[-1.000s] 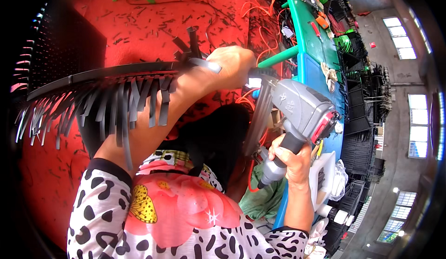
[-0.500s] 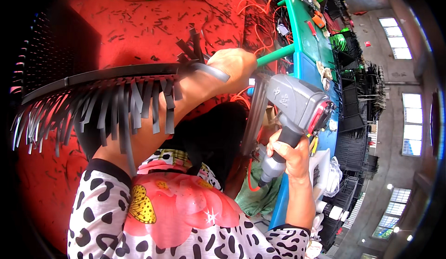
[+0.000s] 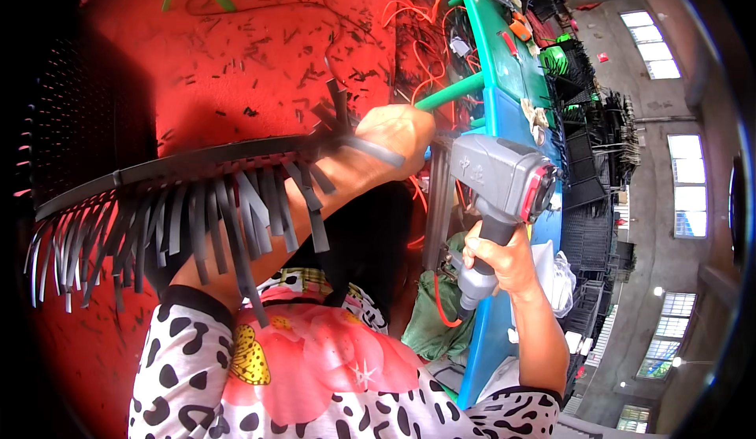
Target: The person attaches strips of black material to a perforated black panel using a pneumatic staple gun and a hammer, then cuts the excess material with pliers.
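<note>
My right hand point(image 3: 504, 258) is wrapped round the handle of a grey pneumatic staple gun point(image 3: 500, 167). The gun's nose points left, close to my left fist, and its long magazine point(image 3: 438, 211) hangs below the nose. My left hand point(image 3: 398, 136) is closed at the right end of a dark panel; whatever its fingers hold is hidden. The panel's curved frame bar point(image 3: 189, 154) carries a fringe of loose grey flat strips point(image 3: 224, 211), which hang over my left forearm. One strip crosses my left wrist, and short strip ends stick up beside it.
Dark strip scraps lie over the red floor point(image 3: 268, 69). To the right, a green and blue table point(image 3: 512, 69) holds tools and gloves. An orange hose point(image 3: 441, 305) hangs near a green sack point(image 3: 429, 329). Dark woven pieces point(image 3: 579, 163) are stacked beyond the table.
My left hand and the fringed panel's right part sit slightly lower in the picture. The view has shifted, with the table and windows further left. Both hands stay closed.
</note>
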{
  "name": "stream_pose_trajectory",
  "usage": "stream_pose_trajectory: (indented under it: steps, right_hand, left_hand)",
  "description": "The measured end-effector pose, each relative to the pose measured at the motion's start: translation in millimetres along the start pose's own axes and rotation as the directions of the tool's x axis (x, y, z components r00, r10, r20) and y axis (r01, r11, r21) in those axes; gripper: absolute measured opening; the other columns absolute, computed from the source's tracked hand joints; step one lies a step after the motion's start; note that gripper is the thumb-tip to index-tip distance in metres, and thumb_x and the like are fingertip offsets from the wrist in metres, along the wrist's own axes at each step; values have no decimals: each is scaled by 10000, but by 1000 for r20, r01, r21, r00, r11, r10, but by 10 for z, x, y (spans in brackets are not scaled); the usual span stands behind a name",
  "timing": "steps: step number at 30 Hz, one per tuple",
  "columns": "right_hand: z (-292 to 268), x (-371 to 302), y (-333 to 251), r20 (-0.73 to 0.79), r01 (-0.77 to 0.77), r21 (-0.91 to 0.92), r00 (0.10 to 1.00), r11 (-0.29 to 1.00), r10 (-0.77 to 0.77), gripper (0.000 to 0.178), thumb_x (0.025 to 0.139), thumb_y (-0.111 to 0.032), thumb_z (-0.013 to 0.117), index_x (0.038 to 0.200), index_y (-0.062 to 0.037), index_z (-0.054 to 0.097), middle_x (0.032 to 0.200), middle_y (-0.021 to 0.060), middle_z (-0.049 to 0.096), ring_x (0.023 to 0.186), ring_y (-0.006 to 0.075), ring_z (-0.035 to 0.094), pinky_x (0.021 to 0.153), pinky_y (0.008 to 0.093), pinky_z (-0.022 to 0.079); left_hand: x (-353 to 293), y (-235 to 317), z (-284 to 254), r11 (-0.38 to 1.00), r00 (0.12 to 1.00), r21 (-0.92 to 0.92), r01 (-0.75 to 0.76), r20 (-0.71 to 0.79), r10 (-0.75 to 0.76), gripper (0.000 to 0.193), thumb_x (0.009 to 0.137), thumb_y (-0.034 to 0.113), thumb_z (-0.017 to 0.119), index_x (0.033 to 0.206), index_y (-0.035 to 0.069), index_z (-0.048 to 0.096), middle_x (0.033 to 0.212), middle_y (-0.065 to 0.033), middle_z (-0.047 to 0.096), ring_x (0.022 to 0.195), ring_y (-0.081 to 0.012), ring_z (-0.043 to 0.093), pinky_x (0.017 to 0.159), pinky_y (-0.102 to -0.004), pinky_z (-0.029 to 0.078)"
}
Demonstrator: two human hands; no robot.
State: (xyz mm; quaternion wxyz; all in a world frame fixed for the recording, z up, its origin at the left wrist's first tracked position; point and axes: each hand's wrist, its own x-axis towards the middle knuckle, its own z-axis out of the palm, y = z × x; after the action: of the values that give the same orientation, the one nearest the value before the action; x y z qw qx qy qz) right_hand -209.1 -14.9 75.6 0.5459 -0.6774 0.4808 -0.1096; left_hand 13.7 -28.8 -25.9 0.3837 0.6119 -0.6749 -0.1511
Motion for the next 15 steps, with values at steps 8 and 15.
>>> stream_pose_trajectory:
  steps: [8,15]
  right_hand:
    - [23,33,29,8,40,149,999,988,-41,188,742,-152,658,785,4,561,644,79,588,558,157,581,554,285,471]
    - [-252,6,355,-211,192,422,971,886,-110,336,785,-102,553,1085,12,456,711,126,577,594,194,578,570,312,495]
  left_hand:
    - [38,-64,-69,1000,1000,-15,19,-11,-19,249,690,34,532,886,53,683,759,-219,628,772,-375,623,684,-447,495]
    - [-93,-17,-218,999,999,37,13,40,-14,207,686,48,521,855,42,640,740,-202,619,775,-387,609,687,-464,478]
